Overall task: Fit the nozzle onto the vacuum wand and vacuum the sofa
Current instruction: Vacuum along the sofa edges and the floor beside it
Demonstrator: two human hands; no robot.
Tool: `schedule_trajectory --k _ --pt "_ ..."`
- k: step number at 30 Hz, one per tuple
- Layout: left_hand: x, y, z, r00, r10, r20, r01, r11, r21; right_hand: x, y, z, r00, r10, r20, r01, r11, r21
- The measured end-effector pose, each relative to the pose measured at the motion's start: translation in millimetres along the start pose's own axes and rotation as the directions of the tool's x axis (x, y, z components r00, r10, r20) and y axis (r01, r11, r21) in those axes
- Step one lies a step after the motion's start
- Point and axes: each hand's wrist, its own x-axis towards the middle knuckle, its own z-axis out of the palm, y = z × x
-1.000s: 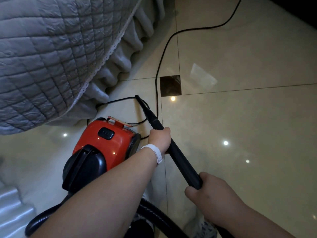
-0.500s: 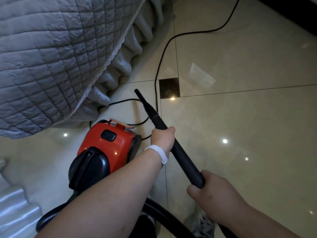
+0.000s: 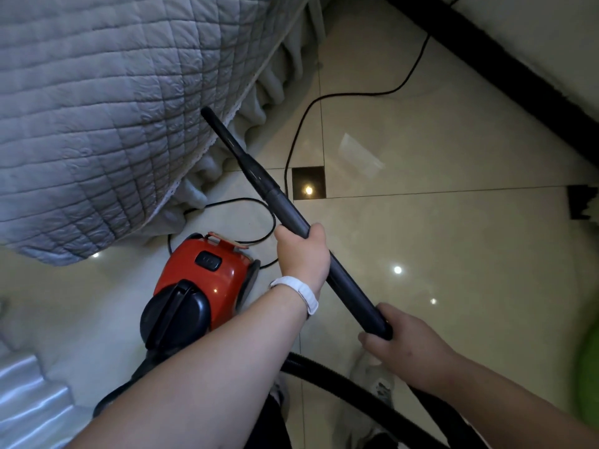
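The left hand (image 3: 303,254), with a white wristband (image 3: 299,291), is clenched round the middle of the black wand (image 3: 353,296). The right hand (image 3: 405,345) grasps the wand's near end. The slim nozzle (image 3: 240,153) sits on the wand's far end, its tip pointing at the edge of the grey quilted sofa (image 3: 97,108) on the left. The red vacuum cleaner (image 3: 210,273) stands on the tiled floor (image 3: 437,254), just left of the left hand.

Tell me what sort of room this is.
Probably a home living room: a grey quilt-covered sofa, glossy beige floor tiles, and a red canister vacuum with its power cord trailing.
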Motion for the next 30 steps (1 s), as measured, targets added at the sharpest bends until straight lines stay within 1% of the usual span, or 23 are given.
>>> schedule_trajectory --k 3,6,9,12,14,17,19,21,23,30 --pt "-13 18 0 0.999 0.039 -0.030 -0.040 0.999 -0.010 -5 -3 -11 0.999 -0.042 -0.026 0.042 0.999 -0.018" --pt "-16 24 10 0.998 0.058 -0.029 -0.058 0.998 -0.008 -4 0 -13 0.997 -0.052 -0.052 0.052 0.999 0.000" --pt "-20 20 23 0.994 0.098 -0.048 -0.099 0.995 -0.005 4 11 -13 0.996 -0.081 -0.025 0.082 0.996 0.039" --pt "-24 11 43 0.996 0.068 -0.059 -0.072 0.995 -0.066 17 29 -12 0.997 -0.077 -0.007 0.078 0.993 0.093" --pt "-25 0 54 0.998 0.042 -0.036 -0.045 0.993 -0.107 25 39 -7 0.995 -0.094 0.013 0.091 0.987 0.130" --pt "-22 -29 69 1.000 0.013 0.023 -0.010 0.993 -0.117 45 54 0 0.995 -0.097 0.039 0.089 0.983 0.162" --pt "-13 -50 75 1.000 -0.018 0.021 0.021 0.988 -0.151 66 62 7 0.994 -0.095 0.052 0.084 0.979 0.185" --pt "2 -69 80 1.000 -0.016 0.014 0.018 0.986 -0.165 88 69 16 0.992 -0.108 0.063 0.094 0.978 0.184" --pt "20 -88 83 1.000 0.004 0.026 0.000 0.991 -0.134 109 76 27 0.992 -0.110 0.065 0.097 0.979 0.181" --pt "113 -145 90 0.996 0.073 0.055 -0.070 0.996 -0.061 212 89 63 0.989 -0.138 0.047 0.137 0.990 0.039"
